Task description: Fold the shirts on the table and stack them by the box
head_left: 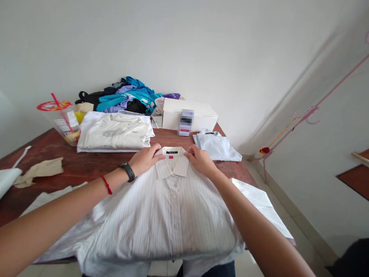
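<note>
A white striped button-up shirt lies front side up over the near part of the wooden table, its lower part hanging off the near edge. Its collar points away from me, with a dark label inside the neck. My left hand, with a dark watch on the wrist, pinches the shirt at the left of the collar. On the other side of the collar, my right hand grips the cloth in closed fingers. Both sleeves spread out sideways beneath my forearms.
Folded pale clothes lie beyond my left hand, and a folded light blue garment beyond my right. Behind stand a white box and a heap of blue and dark clothes. A plastic cup with a straw stands at left.
</note>
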`<state>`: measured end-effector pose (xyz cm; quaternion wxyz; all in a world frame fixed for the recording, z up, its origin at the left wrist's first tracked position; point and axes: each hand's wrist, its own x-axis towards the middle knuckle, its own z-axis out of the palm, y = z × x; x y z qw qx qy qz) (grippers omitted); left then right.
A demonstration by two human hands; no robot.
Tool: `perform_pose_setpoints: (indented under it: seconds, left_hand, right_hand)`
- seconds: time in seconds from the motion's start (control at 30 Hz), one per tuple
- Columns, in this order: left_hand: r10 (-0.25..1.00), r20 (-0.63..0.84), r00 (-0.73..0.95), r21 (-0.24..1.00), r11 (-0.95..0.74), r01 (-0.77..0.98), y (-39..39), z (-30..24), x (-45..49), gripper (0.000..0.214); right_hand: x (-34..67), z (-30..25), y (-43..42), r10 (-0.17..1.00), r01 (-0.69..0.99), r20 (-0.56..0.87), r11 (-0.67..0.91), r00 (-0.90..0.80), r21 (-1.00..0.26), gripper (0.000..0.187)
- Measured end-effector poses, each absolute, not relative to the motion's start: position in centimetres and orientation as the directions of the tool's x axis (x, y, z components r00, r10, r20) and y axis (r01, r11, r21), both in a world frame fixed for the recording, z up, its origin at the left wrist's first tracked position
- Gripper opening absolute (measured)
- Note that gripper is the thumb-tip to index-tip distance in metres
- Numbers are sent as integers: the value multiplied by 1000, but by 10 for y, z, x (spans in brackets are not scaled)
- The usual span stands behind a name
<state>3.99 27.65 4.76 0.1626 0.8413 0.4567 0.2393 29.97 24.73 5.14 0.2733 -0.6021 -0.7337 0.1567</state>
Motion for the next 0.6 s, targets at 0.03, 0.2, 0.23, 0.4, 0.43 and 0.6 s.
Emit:
perform_pose_setpoints:
  seconds: [0.03, 0.2, 0.23, 0.4, 0.43, 0.6]
  left_hand:
    - [848, 259, 463, 440, -531, 725, 285, 51, 42, 27]
    - [873, 216, 437, 164, -474, 865, 314, 56, 54, 26]
    - [873, 215, 438, 138, -471, 871, 313, 54, 57, 28]
    - [772, 233, 591, 33, -614, 789, 271, 42, 84, 46]
    - [717, 219, 661, 27, -682, 731, 260, 40, 91, 47]
    - [570, 64, 819, 123, -819, 560, 227, 21, 126, 64]
  right_hand:
    - [299, 54, 254, 964, 808, 243, 227, -108, -544, 14]
    - [293, 44, 282, 954, 901, 294, 177, -58, -396, 21]
    - [292, 38, 285, 958, 915, 280, 167, -63, -367, 22]
    - [295, 16, 278, 964, 926, 242, 186, -108, -328, 23]
    - [300, 15, 274, 966, 925, 231, 190, -116, -328, 23]
    - [358, 23, 251, 983, 929, 133, 166, -128, -332, 22]
